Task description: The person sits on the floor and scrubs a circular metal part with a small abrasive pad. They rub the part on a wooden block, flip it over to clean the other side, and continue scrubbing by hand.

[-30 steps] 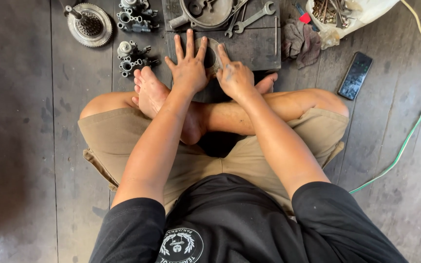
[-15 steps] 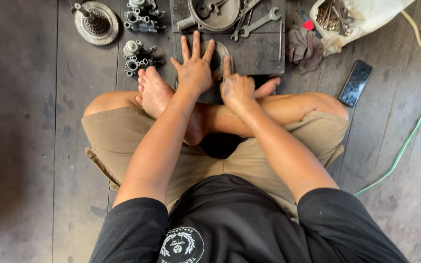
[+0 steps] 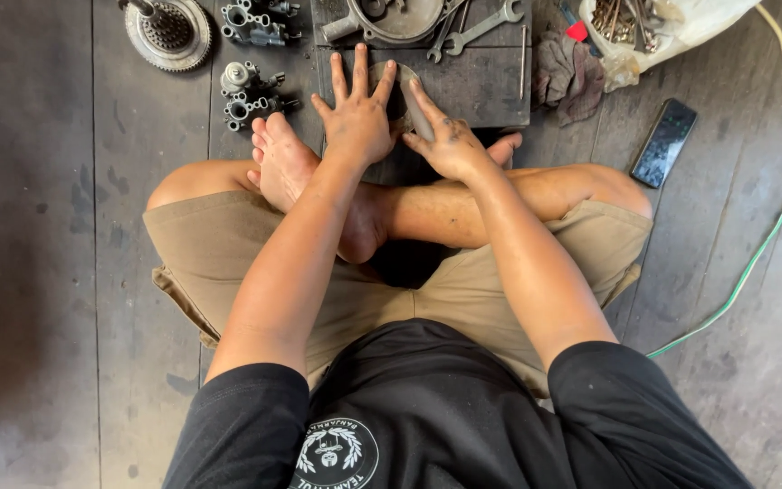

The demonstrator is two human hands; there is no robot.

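On dark steel slab, left hand flattens round ring

- My black short-sleeved T-shirt carries a round white wreath emblem on the chest.
- Khaki shorts.
- Bare feet, dark grease smudges on my right hand.

A dark smartphone lies at three o'clock of the hands, its flat rectangular screen black and unlit, tilted on the floorboards. At one o'clock a whitish plastic bag sits open, metal tools spilling inside, a small red piece beside it.
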